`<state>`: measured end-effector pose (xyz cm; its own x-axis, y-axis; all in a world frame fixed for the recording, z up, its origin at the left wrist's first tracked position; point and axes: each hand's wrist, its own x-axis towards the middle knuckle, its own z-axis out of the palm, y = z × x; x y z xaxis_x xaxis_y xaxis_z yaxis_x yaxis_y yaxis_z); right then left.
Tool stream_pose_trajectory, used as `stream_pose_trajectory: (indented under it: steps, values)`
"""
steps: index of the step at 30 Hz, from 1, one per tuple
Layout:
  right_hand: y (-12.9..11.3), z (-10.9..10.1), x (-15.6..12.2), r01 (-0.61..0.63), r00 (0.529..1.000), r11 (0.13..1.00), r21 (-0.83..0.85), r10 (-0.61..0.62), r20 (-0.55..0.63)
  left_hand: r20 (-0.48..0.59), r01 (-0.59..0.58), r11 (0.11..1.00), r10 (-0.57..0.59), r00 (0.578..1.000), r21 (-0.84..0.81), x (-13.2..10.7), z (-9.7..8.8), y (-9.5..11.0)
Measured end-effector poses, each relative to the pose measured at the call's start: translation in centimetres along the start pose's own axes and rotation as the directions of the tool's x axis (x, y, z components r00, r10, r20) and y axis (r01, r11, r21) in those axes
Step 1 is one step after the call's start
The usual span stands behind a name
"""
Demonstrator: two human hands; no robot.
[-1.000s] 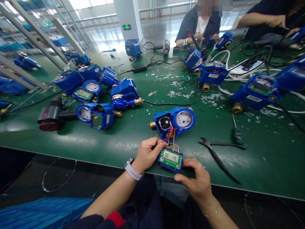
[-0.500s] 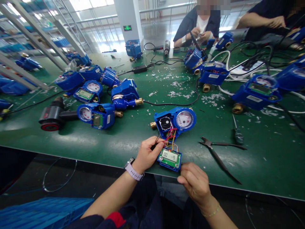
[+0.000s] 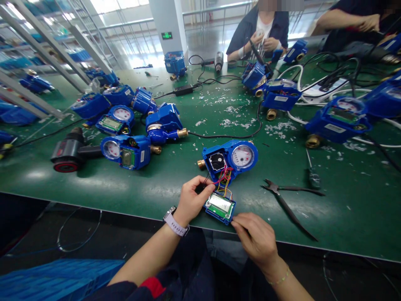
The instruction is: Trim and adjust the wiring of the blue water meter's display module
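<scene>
An opened blue water meter lies on the green table, its round dial at the right and a black part in its left cavity. Coloured wires run from it down to a small blue display module with a green board and LCD. My left hand is closed in a pinch on the dark wires at the module's upper left corner. At the module's lower right corner, my right hand grips it with the fingertips and tilts it slightly.
Pliers lie right of the meter, a small screwdriver beyond them. Several blue meters and a black-and-red tool sit at the left. More meters, cables and white scraps cover the far side, where two other people work.
The display module has shifted a little left and up and tilted; its digits no longer read clearly. My right hand moved from its lower edge to its lower right corner.
</scene>
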<state>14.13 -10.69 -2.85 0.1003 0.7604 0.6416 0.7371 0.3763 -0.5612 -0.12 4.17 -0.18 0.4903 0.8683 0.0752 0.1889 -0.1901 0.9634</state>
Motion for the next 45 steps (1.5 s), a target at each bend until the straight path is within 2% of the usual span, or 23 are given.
stream_pose_trajectory:
  steps: [13, 20, 27, 30, 32, 34, 40, 45]
  values:
    - [-0.4, -0.3, 0.6, -0.059, 0.998, 0.995, 0.085, 0.061, -0.025, 0.028, 0.038, 0.997, -0.036, 0.999, -0.062, 0.0, 0.1, -0.3]
    - [-0.5, -0.4, 0.6, -0.089, 0.995, 0.991, 0.103, 0.093, -0.034, 0.066, 0.082, 0.983, -0.073, 0.995, -0.163, 0.3, 0.0, 0.0]
    - [-0.3, -0.8, 0.6, -0.213, 0.969, 0.973, 0.092, 0.223, -0.106, 0.176, 0.099, 0.972, -0.061, 0.982, -0.215, 0.2, 0.0, 0.2]
    - [0.0, -0.9, 0.6, -0.282, 0.959, 0.956, 0.077, 0.283, -0.010, 0.226, 0.110, 0.971, -0.060, 0.972, -0.214, 0.1, 0.2, 0.4]
    - [0.2, -0.8, 0.7, -0.295, 0.953, 0.954, 0.055, 0.290, 0.087, 0.258, 0.110, 0.971, -0.053, 0.965, -0.212, 0.0, 0.3, 0.5]
    - [0.4, -0.8, 0.8, -0.292, 0.949, 0.956, 0.021, 0.287, 0.129, 0.273, 0.103, 0.974, -0.045, 0.961, -0.201, 0.0, 0.5, 0.6]
    - [0.3, -0.6, 1.0, -0.262, 0.963, 0.965, 0.014, 0.261, 0.066, 0.200, 0.121, 0.978, -0.086, 0.976, -0.169, 0.0, 0.5, 0.5]
    - [0.3, -0.7, 1.1, -0.242, 0.969, 0.970, 0.029, 0.239, 0.063, 0.223, 0.149, 0.971, -0.105, 0.969, -0.188, 0.1, 0.4, 0.4]
